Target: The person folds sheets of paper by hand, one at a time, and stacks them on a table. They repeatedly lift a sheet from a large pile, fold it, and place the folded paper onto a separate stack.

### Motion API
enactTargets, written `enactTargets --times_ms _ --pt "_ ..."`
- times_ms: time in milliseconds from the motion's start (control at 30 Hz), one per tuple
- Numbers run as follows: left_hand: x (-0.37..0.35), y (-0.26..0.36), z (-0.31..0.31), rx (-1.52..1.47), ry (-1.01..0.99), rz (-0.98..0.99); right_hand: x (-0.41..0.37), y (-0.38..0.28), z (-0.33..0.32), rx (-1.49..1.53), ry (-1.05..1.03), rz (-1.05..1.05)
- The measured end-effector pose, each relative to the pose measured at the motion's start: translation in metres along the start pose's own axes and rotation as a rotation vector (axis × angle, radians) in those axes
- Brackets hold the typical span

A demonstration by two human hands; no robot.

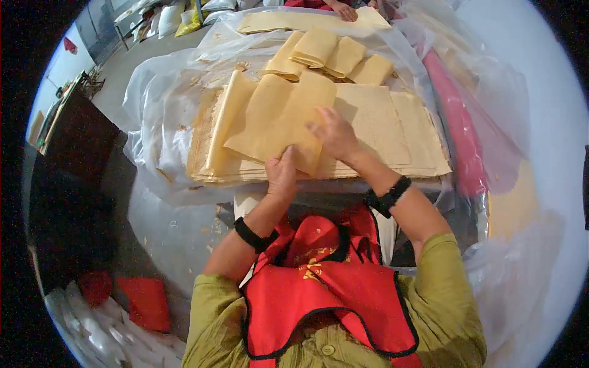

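A yellow sheet (276, 116) is lifted at an angle over a wide stack of similar sheets (374, 132). My left hand (282, 173) pinches the sheet's near edge between thumb and fingers. On the sheet's right part lies my right hand (333, 134), its fingers spread and slightly blurred. Under the sheet's left side, a raised fold (226, 126) runs along the stack. Several folded yellow bundles (315, 47) rest just beyond the sheet, at the back of the stack.
Clear plastic film (161, 104) surrounds the stack. Across the table, another person's hand (345, 11) touches a long yellow sheet (276, 22). A pink plastic-covered roll (457, 122) runs along the right. A dark cabinet (80, 132) and red cloths (144, 302) are at left.
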State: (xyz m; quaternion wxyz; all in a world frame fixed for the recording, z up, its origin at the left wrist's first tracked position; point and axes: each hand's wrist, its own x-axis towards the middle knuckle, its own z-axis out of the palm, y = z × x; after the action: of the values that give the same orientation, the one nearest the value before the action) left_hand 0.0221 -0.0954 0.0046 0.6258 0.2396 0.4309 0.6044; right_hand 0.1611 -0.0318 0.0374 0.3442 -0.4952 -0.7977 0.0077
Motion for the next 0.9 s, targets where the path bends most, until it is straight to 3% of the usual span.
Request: enactTargets --times_ms 33,100,200,300,400,500,600,633,733,767,867,900 --pt "0.006 -0.005 -0.006 -0.024 0.004 0.001 0.002 -0.001 0.01 0.065 -0.133 0.041" --pt "0.024 -0.017 -0.027 -0.074 0.013 0.003 -0.001 -0.008 0.029 -0.176 -0.275 0.019" --pt "-0.003 0.039 -0.037 0.22 -0.143 -0.358 -0.004 -0.016 0.03 -0.286 -0.446 0.051" --pt "-0.002 0.075 -0.043 0.91 -0.126 -0.031 -0.006 -0.011 0.029 -0.309 -0.486 0.09" --pt "0.036 0.089 -0.049 1.229 -0.066 0.588 -0.01 -0.008 0.018 -0.335 -0.5 0.129" --pt "0.072 0.085 -0.035 1.585 0.055 0.852 -0.024 0.001 0.008 -0.339 -0.478 0.149" --pt "0.094 0.088 -0.01 1.787 0.004 0.384 -0.042 0.011 -0.01 -0.35 -0.447 0.162" --pt "0.108 0.086 -0.013 1.771 -0.001 0.38 -0.047 0.013 -0.015 -0.351 -0.443 0.162" --pt "0.119 0.095 -0.013 1.04 -0.544 -0.113 -0.052 0.019 -0.027 -0.327 -0.451 0.127" --pt "0.112 0.095 -0.009 0.894 -0.6 -0.168 -0.051 0.018 -0.031 -0.309 -0.466 0.137" --pt "0.058 0.091 0.036 0.699 -0.754 -0.073 -0.045 0.008 -0.041 -0.268 -0.514 0.168" --pt "0.047 0.076 0.043 0.897 -0.741 0.249 -0.042 0.005 -0.044 -0.268 -0.532 0.18"
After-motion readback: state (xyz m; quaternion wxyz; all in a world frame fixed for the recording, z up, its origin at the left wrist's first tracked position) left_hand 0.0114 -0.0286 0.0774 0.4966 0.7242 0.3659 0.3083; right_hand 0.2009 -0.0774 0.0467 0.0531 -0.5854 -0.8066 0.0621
